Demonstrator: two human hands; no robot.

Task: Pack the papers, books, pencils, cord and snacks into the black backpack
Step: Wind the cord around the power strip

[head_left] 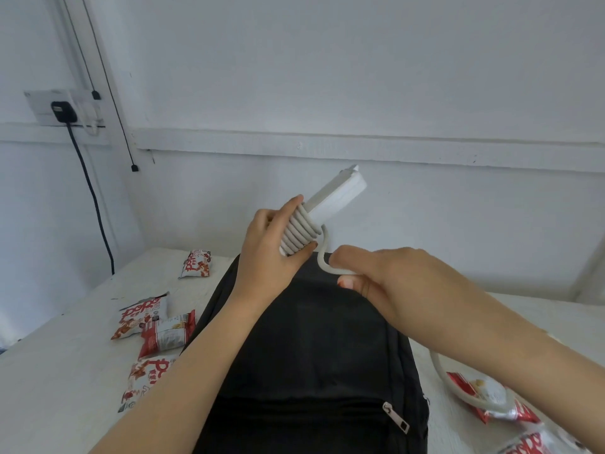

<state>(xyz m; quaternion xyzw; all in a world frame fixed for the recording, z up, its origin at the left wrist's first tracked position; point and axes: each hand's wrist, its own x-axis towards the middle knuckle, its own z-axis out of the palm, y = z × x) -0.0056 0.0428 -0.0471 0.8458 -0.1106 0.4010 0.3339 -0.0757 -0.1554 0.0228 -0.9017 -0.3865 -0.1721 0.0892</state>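
Snack packets (154, 326) lie on the desk (65, 371) at nine o'clock of the black backpack (311, 348). Above it, the left hand (271, 244) clamps the power strip (337, 194) and its coils; the right hand (389, 276) pinches the loose cord (322, 257). Best to wind each turn snug, touching the last.

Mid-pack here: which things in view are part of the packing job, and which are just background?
Job:
black backpack
white power strip with cord
snack packets
left hand
right hand

Background:
wall socket with black plug
black cable
table
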